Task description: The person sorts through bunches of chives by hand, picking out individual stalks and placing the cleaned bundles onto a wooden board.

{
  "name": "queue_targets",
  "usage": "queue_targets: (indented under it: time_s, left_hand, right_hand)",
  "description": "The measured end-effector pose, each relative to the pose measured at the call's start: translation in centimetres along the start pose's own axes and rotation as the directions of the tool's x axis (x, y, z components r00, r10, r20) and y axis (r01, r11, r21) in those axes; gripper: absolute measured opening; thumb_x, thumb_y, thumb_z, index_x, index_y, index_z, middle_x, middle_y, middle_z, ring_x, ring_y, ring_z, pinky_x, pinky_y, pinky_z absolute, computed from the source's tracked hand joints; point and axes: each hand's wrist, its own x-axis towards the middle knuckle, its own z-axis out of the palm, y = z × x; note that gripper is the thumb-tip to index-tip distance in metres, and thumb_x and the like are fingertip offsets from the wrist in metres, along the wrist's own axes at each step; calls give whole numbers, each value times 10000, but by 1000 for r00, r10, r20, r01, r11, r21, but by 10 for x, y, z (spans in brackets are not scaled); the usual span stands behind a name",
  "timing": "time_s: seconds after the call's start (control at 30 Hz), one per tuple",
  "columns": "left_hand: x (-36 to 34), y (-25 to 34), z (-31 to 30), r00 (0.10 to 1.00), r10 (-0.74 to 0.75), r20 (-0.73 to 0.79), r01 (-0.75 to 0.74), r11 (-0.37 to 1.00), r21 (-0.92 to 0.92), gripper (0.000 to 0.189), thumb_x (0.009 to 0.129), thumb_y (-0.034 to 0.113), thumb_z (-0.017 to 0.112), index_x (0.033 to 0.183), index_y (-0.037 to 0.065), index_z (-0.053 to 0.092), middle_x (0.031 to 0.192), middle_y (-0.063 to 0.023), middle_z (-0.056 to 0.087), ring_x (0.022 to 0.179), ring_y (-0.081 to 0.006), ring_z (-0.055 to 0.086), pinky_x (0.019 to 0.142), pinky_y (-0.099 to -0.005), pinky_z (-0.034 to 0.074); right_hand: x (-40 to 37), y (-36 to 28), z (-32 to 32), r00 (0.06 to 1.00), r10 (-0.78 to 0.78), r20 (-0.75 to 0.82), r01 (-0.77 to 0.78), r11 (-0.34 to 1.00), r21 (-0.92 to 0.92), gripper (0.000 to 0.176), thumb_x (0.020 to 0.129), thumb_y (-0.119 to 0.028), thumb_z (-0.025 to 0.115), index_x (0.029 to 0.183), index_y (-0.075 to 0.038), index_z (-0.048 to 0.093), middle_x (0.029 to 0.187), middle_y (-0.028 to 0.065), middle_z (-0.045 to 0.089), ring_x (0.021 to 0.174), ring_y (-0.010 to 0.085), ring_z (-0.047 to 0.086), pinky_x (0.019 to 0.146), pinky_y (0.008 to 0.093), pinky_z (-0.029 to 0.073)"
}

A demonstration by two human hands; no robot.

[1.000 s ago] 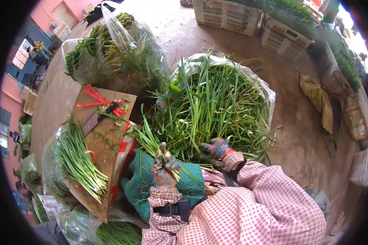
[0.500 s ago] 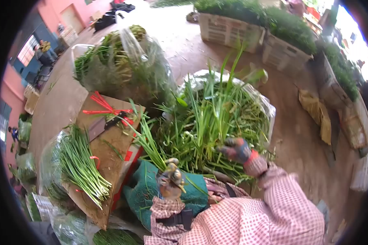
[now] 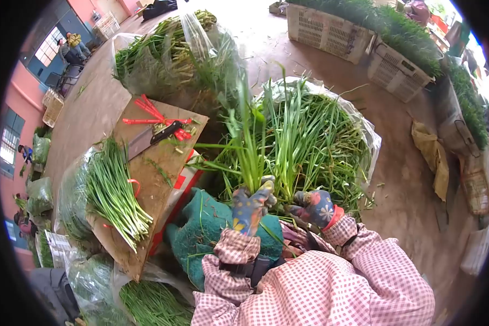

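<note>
My left hand (image 3: 250,205), in a patterned knit glove, is clenched round the base of a bunch (image 3: 245,146) of long flat green stalks, upright above my lap. My gloved right hand (image 3: 312,207) curls into the loose pile (image 3: 315,130) in its clear plastic bag (image 3: 368,130); its grip I cannot tell. Left, a rough board (image 3: 157,176) carries a knife (image 3: 153,139), red ties (image 3: 149,113) and a trimmed bundle (image 3: 114,195).

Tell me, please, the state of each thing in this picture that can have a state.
left hand, gloved, shut on the bunch
bunch, upright, held at its base
right hand, gloved, curled beside the bunch; grip unclear
knife, lying flat on the board
red ties, loose on the board
bundle, tied, lying on the board
bag, open, full
crates, filled to the top
</note>
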Motion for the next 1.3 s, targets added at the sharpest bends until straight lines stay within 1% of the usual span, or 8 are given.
queue_targets:
  time_s: [0.33,0.47,0.57,0.73,0.83,0.93,1.13,1.3]
  left_hand:
    - [27,-50,-5,996,-41,73,32,991,130,111,734,136,642,758,50,576,570,23,525,392,-56,418,348,-185,290]
    - [25,-47,-16,971,-150,187,149,989,19,206,771,219,619,824,21,607,506,30,480,365,-60,401,336,-189,276]
    - [22,-51,-24,933,-51,356,189,912,-365,236,808,245,578,861,16,598,407,42,390,313,-59,321,308,-222,245]
    - [22,-58,-25,942,-164,294,249,927,-282,216,817,226,565,880,21,590,472,18,475,350,-82,390,322,-211,280]
    - [18,-59,-21,972,-72,223,121,969,-214,209,816,222,565,888,28,588,504,7,505,375,-81,424,332,-205,304]
    - [17,-50,-15,983,-127,133,135,990,-48,244,799,237,587,920,25,587,487,11,491,347,-76,404,316,-203,297]
    - [37,-71,-37,984,120,132,-32,846,-531,307,841,232,513,1036,-4,539,524,3,490,357,-85,400,319,-215,321]
    - [46,-77,-49,993,79,91,-12,814,-580,427,772,242,557,1104,-20,493,590,-46,536,415,-135,469,352,-251,411]
  right_hand:
    - [-10,7,20,980,-116,163,185,835,-518,213,703,-304,617,724,-98,573,493,109,483,441,289,499,396,396,357]
    - [1,-17,-10,873,247,420,-232,969,-89,461,746,-403,611,1015,-30,579,878,147,623,783,233,608,699,309,476]
    - [-1,13,-2,819,258,513,-522,707,478,696,783,-472,527,1234,35,369,1190,165,474,1067,204,478,892,324,389]
    - [16,23,43,943,20,333,-261,666,699,654,843,-429,426,1278,38,285,1238,161,416,1140,204,396,977,285,274]
    - [22,23,62,994,-42,-103,108,147,983,431,835,-332,510,1071,29,502,1081,151,545,1026,203,513,934,307,356]
    - [30,10,48,848,450,280,-309,-10,951,250,800,-199,586,941,7,566,953,123,603,869,182,589,780,284,469]
    - [20,45,37,698,676,236,-70,-263,962,162,797,-149,586,910,-32,581,728,36,566,685,174,543,676,353,475]
    - [-7,104,12,811,581,60,116,-260,959,162,797,-140,568,900,-15,563,667,-10,555,636,167,538,652,330,475]
